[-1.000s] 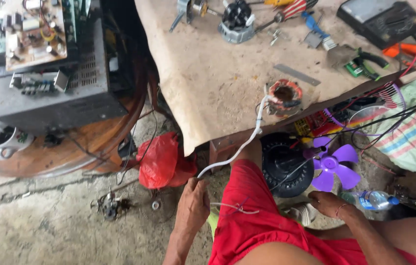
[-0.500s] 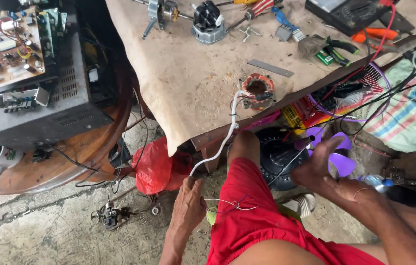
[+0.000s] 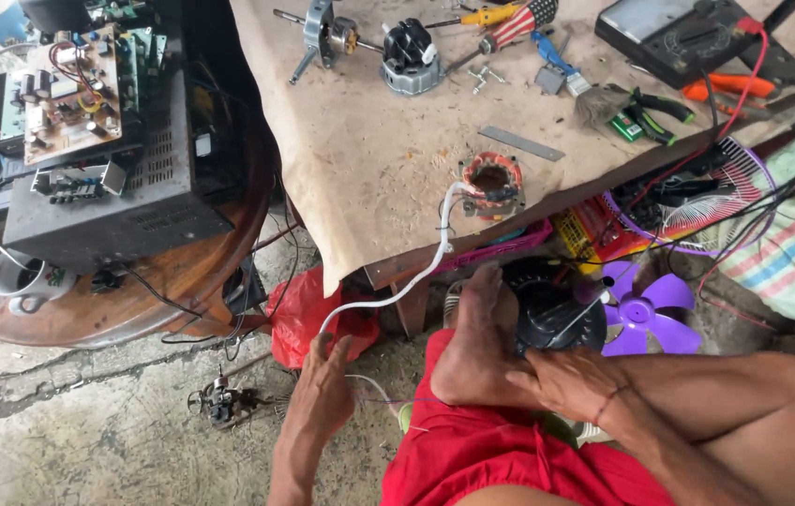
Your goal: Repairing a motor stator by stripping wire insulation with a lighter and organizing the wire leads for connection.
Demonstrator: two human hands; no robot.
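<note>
I'm looking at the white cable first: it runs from the copper-wound stator at the edge of the paper-covered workbench, drops off the lip and curves down to my left hand, which sits low beside the red shorts. That hand's fingers are spread and loose, fingertips at the cable's lower end with thin wires trailing past them; I'd say it is steadying rather than gripping, though I can't tell for sure. My right hand lies beside the bare foot, fingers curled toward the black fan motor housing; whether they actually pinch anything I cannot tell. The housing sits on the ground under the bench edge, braced by the foot so it stays put. The stator looks round, orange-red windings, hollow centre, resting flat. Just beyond is a purple fan blade, and a wire fan guard leans further back. Up on the bench: pliers, a screwdriver, a multimeter.
</note>
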